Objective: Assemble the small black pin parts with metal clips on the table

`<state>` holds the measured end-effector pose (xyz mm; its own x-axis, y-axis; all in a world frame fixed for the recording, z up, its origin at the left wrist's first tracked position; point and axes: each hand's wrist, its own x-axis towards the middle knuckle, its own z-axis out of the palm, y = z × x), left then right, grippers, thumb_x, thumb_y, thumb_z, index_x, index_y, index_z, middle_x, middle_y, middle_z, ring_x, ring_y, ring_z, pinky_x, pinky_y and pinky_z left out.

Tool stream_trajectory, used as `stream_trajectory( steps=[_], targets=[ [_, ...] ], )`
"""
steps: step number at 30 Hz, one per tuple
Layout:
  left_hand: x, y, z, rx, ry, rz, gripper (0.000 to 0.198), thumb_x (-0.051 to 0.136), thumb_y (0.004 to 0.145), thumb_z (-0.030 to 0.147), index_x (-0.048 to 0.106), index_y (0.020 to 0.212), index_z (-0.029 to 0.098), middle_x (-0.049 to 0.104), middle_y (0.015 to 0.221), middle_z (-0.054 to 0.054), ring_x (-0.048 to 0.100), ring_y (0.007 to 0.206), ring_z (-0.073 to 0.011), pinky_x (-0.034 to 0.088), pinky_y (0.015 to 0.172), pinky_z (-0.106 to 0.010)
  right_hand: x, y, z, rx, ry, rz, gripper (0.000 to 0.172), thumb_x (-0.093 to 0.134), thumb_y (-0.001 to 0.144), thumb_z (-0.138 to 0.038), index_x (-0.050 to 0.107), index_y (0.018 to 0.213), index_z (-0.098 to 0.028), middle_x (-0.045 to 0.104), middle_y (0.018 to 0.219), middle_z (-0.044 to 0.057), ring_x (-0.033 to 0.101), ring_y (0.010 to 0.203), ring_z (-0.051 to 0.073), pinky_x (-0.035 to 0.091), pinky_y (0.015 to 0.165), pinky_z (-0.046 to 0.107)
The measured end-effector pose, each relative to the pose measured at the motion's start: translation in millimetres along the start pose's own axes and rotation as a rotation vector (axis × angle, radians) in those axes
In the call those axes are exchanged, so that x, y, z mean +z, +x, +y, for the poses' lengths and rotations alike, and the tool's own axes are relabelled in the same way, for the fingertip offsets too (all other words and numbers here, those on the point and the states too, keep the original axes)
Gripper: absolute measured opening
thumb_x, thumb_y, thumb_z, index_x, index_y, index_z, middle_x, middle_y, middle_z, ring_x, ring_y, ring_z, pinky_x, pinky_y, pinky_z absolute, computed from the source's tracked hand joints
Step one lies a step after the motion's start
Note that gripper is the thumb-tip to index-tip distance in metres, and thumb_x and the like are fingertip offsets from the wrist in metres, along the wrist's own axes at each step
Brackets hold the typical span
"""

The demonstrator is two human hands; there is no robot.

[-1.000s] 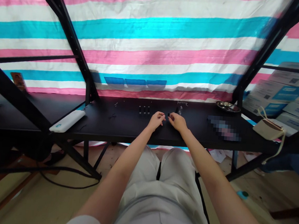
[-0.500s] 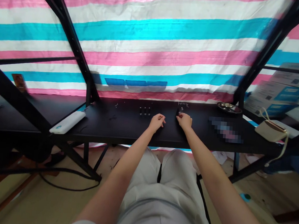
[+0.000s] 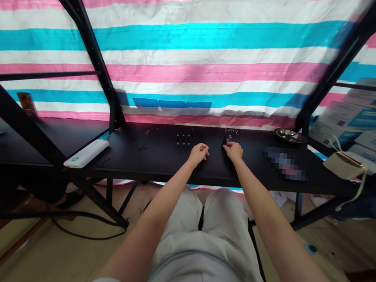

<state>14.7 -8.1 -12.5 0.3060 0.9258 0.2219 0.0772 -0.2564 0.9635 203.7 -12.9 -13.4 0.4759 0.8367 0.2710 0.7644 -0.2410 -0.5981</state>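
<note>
Okay, three small dark rod-shaped pieces with pale ends (image 3: 183, 139) sit on the black flat table (image 3: 156, 158); left hand (image 3: 200, 153) curled, contents unclear; right hand (image 3: 233, 150) beside small grey-and-dark pieces (image 3: 229, 138), grip hidden; best pinch lightly, sparing neighbours.

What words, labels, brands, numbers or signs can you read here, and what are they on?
None reads clearly.
Boxes at right: print and square codes, too blurred.
Long white case: round teal mark, too small.
Pixelated item: masked.
Small dark pieces: no writing visible.
</note>
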Motion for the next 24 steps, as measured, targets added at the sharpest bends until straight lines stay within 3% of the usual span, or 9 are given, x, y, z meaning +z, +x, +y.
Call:
stream_trajectory(
  steps=[24],
  targets=[
    [-0.1,-2,1,0.01,0.037,-0.002,0.006,0.049,0.08,0.015,0.055,0.078,0.015,0.06,0.06,0.003,0.047,0.039,-0.0048,0.038,0.047,-0.019,-15,-12,-3,0.108,-0.216,0.001,0.029,0.061,0.08,-0.042,0.071,0.098,-0.021,0.07,0.097,0.011,0.062,0.096,0.024,0.038,0.081,0.034]
  ],
)
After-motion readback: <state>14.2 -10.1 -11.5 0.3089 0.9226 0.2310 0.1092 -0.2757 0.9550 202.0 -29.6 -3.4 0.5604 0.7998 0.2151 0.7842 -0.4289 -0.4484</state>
